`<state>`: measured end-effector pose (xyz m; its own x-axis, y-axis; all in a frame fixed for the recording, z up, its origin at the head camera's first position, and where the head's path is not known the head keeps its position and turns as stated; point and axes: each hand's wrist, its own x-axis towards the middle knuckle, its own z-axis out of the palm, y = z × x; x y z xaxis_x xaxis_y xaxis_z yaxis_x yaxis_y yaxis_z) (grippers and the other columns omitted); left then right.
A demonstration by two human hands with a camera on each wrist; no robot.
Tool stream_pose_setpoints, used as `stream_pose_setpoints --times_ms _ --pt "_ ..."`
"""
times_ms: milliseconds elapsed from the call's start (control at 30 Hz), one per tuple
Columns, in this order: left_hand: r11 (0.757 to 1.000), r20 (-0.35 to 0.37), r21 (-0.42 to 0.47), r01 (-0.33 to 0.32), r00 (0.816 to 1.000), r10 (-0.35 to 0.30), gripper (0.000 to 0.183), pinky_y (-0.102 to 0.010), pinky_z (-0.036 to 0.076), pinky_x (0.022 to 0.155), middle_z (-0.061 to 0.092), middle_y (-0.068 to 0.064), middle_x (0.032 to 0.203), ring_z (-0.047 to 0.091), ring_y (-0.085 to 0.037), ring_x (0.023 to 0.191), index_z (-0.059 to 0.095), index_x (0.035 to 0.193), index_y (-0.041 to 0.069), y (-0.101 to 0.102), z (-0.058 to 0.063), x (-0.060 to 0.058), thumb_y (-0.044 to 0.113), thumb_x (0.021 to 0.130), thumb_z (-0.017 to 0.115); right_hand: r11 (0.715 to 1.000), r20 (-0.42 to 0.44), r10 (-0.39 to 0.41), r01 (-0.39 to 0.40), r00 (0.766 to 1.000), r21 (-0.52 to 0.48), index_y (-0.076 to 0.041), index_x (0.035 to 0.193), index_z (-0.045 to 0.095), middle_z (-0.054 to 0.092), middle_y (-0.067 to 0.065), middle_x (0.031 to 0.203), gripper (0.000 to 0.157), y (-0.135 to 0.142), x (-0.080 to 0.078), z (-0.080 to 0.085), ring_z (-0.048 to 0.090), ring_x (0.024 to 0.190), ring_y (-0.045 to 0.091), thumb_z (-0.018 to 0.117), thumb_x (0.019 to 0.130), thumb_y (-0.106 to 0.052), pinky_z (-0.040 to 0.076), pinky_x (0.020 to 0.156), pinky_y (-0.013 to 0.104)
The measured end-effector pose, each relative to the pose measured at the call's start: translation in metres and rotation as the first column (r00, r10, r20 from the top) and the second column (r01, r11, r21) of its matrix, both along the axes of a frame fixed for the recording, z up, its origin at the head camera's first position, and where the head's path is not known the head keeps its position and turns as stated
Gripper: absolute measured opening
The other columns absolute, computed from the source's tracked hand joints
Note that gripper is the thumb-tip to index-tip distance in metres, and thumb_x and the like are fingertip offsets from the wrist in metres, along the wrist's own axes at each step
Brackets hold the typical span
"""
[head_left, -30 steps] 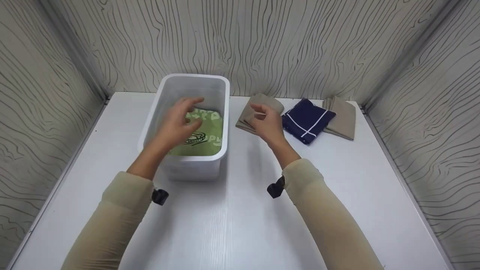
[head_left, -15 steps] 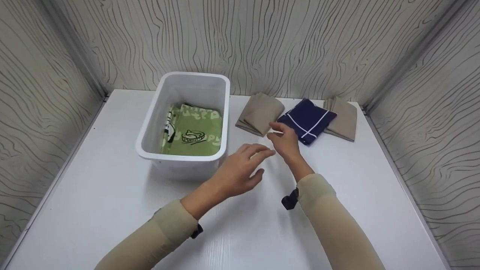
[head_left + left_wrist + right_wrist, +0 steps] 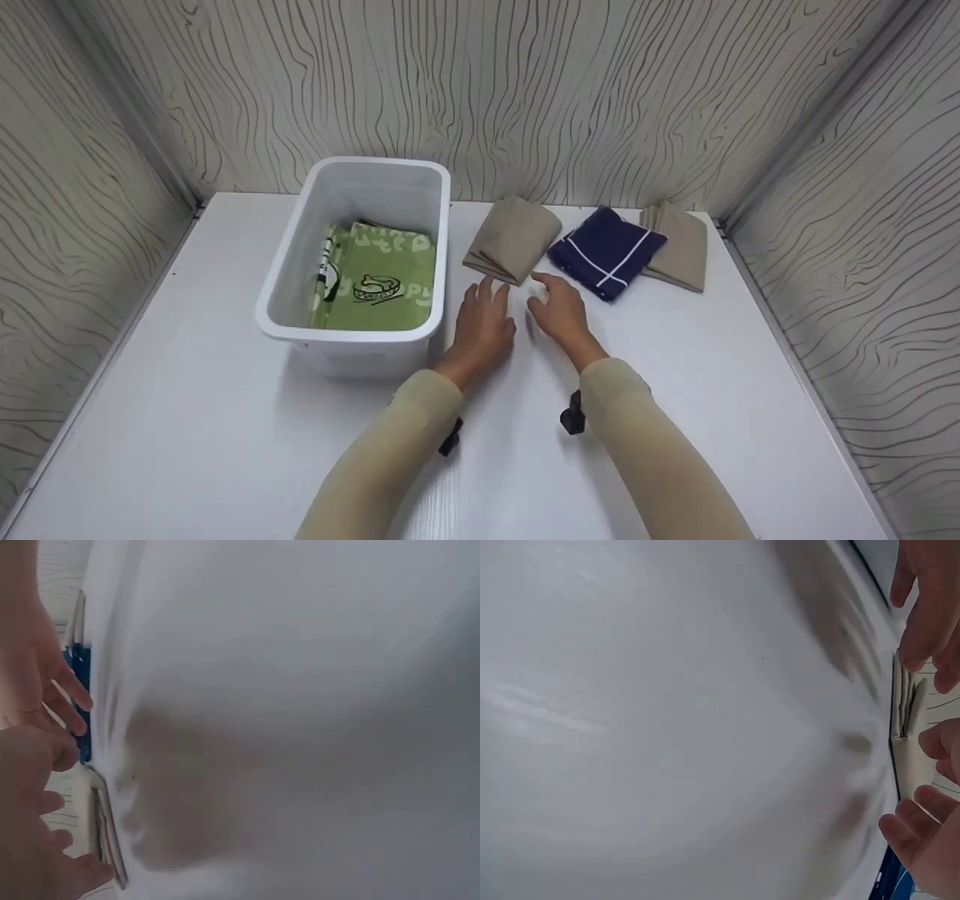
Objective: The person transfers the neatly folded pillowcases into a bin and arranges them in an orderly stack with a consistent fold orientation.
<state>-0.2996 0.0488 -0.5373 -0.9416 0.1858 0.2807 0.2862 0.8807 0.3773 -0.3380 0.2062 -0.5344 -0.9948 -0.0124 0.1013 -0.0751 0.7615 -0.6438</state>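
In the head view a folded beige cloth [image 3: 514, 238] lies near the back edge of the white table. My left hand [image 3: 484, 326] is just in front of its near edge, fingers stretched toward it; whether the fingertips touch it I cannot tell. Close by on the right, my right hand [image 3: 559, 311] has thumb and fingers apart, holding nothing, near the cloth's front corner. The left wrist view catches the folded edges of the beige cloth [image 3: 105, 829] beyond my left hand [image 3: 37, 817]. In the right wrist view, the cloth [image 3: 907, 701] appears between both hands.
A white plastic bin [image 3: 352, 335] stands left of the hands, with a folded green printed cloth [image 3: 382, 281] inside. To the right lie a navy cloth [image 3: 607, 251] with white lines and another beige cloth [image 3: 679, 247], which the navy one partly overlaps. Patterned walls [image 3: 480, 97] enclose the table.
My left hand has come out from over the bin and moved right to the near beige cloth. My right hand has come lower, to that cloth's front corner.
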Motion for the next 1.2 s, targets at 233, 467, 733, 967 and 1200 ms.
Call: stream_pose_setpoints --times_ms 233,467,733,967,1200 --pt "0.992 0.042 -0.067 -0.11 0.993 0.113 0.063 -0.055 0.035 0.111 0.038 -0.024 0.151 0.035 -0.05 0.137 0.047 0.142 0.004 -0.004 -0.016 -0.028 0.035 0.09 0.064 0.981 -0.068 0.116 -0.104 0.991 0.161 -0.007 0.136 0.055 0.053 0.017 0.142 0.051 -0.013 -0.011 -0.002 0.049 0.132 0.035 0.063 0.086 -0.013 0.039 0.111 0.046" --pt "0.981 -0.034 -0.137 -0.14 0.99 0.137 0.07 -0.057 0.03 0.114 0.033 -0.019 0.156 0.031 -0.048 0.141 0.042 0.147 0.009 -0.007 -0.022 -0.038 0.043 0.09 0.063 0.957 0.002 0.17 -0.166 0.985 0.238 -0.009 0.148 0.041 0.035 0.016 0.156 0.059 -0.019 -0.015 -0.003 0.038 0.141 0.034 0.052 0.09 -0.009 0.034 0.115 0.045" --pt "0.991 0.011 -0.123 -0.061 0.998 0.063 0.066 -0.059 0.03 0.113 0.026 -0.015 0.16 0.028 -0.04 0.145 0.037 0.151 0.014 -0.007 -0.021 -0.042 0.036 0.093 0.06 0.945 0.04 0.178 -0.182 0.983 0.271 -0.01 0.146 0.045 0.037 0.013 0.155 0.054 -0.018 -0.014 -0.01 0.034 0.144 0.033 0.049 0.092 -0.008 0.03 0.118 0.046" --pt "0.99 0.031 -0.139 -0.021 0.999 0.026 0.062 -0.06 0.027 0.115 0.013 -0.016 0.163 0.02 -0.042 0.147 0.036 0.151 0.019 -0.008 -0.022 -0.043 0.042 0.097 0.053 0.921 0.063 0.181 -0.192 0.981 0.34 -0.012 0.144 0.049 0.041 0.01 0.153 0.051 -0.018 -0.011 -0.015 0.037 0.143 0.031 0.05 0.093 -0.011 0.035 0.114 0.047" --pt "0.996 0.025 -0.088 0.014 1.0 -0.011 0.053 -0.055 0.032 0.113 0.038 -0.023 0.149 0.038 -0.039 0.139 0.049 0.142 0.012 -0.008 -0.025 -0.037 0.04 0.096 0.055 0.893 0.045 0.184 -0.187 0.982 0.409 -0.013 0.132 0.061 0.052 0.006 0.146 0.043 -0.012 -0.004 -0.014 0.05 0.133 0.029 0.056 0.089 -0.016 0.044 0.106 0.047"
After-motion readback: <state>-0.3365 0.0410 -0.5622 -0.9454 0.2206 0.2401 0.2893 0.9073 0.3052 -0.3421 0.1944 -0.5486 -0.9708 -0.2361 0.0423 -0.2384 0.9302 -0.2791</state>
